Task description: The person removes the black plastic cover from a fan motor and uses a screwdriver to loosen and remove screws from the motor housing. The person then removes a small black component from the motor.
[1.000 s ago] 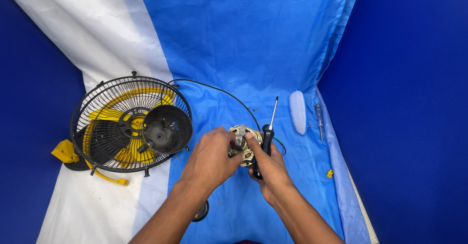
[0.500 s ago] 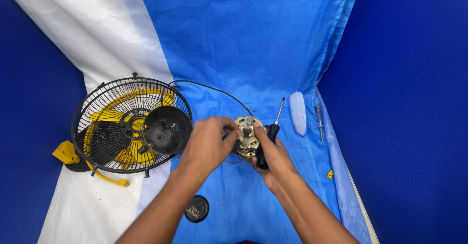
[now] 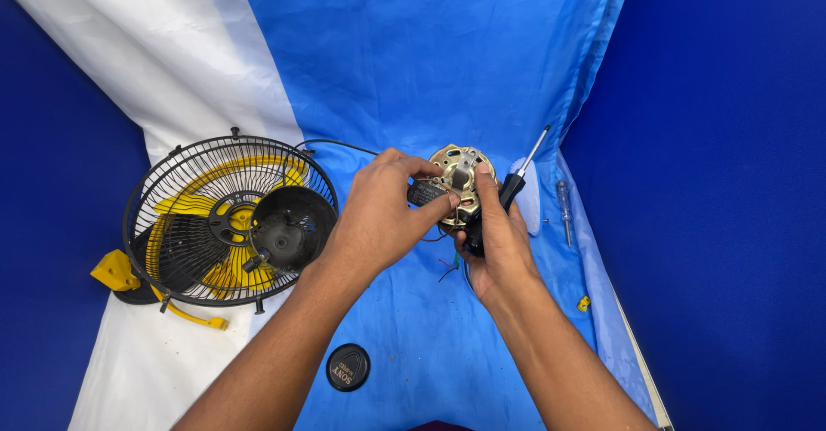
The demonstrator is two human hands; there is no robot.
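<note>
Both hands meet above the blue surface (image 3: 404, 78); the left hand (image 3: 379, 216) pinches a small black block (image 3: 425, 193) against the brass-coloured fan motor (image 3: 460, 175), held up between the two; the right hand (image 3: 495, 246) is closed around the motor and a black-handled screwdriver (image 3: 508, 194); to the left lies the fan cage (image 3: 185, 216) with yellow blades; a round black cap (image 3: 348, 367) rests near the forearms.

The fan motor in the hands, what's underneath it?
Below the fan motor, thin wires hang over the blue cloth. The right hand, gripping a screwdriver, and the left hand cover its lower part, so that stays unseen.
</note>
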